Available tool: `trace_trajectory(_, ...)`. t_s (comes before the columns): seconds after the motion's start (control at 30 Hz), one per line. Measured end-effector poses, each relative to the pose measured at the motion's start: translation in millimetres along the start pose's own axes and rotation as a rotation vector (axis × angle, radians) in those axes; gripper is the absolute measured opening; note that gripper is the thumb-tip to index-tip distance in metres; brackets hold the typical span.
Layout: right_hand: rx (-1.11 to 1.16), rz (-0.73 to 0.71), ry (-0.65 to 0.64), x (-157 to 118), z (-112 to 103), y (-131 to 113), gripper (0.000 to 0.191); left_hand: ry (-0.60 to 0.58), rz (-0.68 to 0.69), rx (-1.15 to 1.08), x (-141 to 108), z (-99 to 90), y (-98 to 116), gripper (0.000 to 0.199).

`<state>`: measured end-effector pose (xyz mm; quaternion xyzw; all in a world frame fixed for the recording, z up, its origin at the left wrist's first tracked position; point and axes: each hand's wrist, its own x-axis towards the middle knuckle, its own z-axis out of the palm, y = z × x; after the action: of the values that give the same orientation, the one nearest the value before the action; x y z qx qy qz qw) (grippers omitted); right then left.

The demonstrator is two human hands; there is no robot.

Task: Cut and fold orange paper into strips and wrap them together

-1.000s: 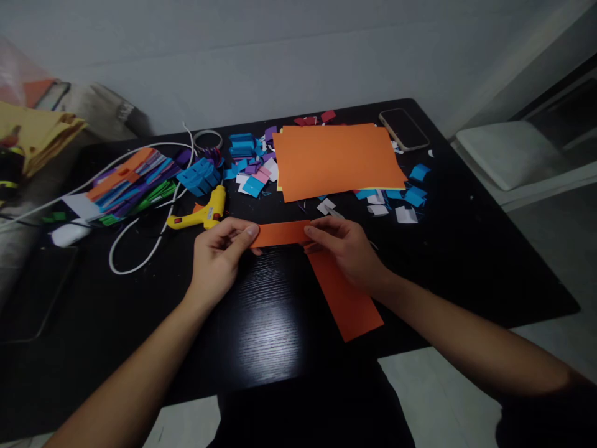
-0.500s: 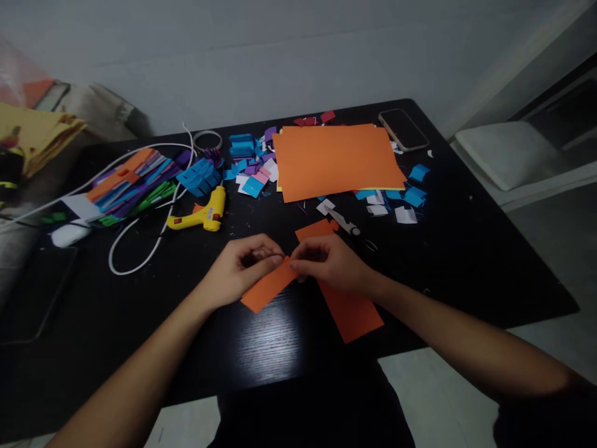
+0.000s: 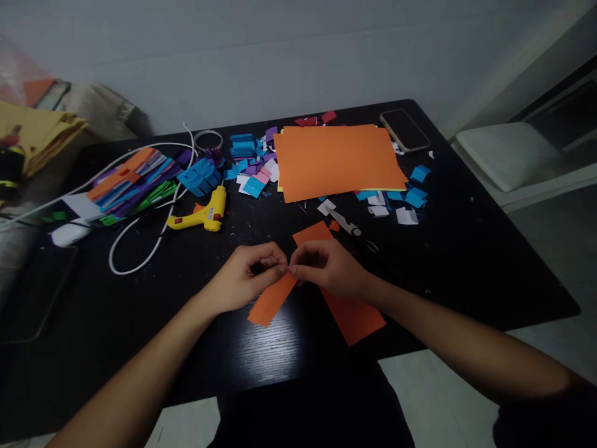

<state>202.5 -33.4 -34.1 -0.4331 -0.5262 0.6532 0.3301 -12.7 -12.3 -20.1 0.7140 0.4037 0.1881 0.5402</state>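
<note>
A narrow folded orange paper strip slants down to the left from my fingertips, its loose end showing layered edges. My left hand pinches its upper end between thumb and fingers. Against it, my right hand pinches the same end, so the fingertips nearly touch. Under my right hand lies a longer orange strip on the black table, its middle covered by the hand. Scissors rest just beyond my right hand.
Large orange sheets lie at the back among small coloured paper pieces. A yellow glue gun, white cable and bundled strips are left. Phones lie back right and far left.
The held strip's free end has swung down and slightly right, and it looks narrower with layers showing. My left hand has shifted slightly right and down, closer to my right fingertips.
</note>
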Motion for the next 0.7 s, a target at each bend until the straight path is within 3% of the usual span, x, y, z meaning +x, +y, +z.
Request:
trace_trajectory(0.1, 0.003, -0.016, -0.011, -0.5, 0.2, -1.3, 0.013, -0.002, 0.021, -0.003, -0.4, 0.1, -0.5, 0.019)
trace_trajectory(0.33, 0.021, -0.035, 0.012, -0.1, -2.1, 1.5, 0.015, 0.121, 0.019, -0.052, 0.9, -2.7, -0.9, 0.02)
trace_trajectory(0.7, -0.008, -0.034, 0.013, -0.7, -1.6, -0.2, 0.013, 0.031, 0.019, -0.008, -0.5, 3.6, -1.2, 0.021)
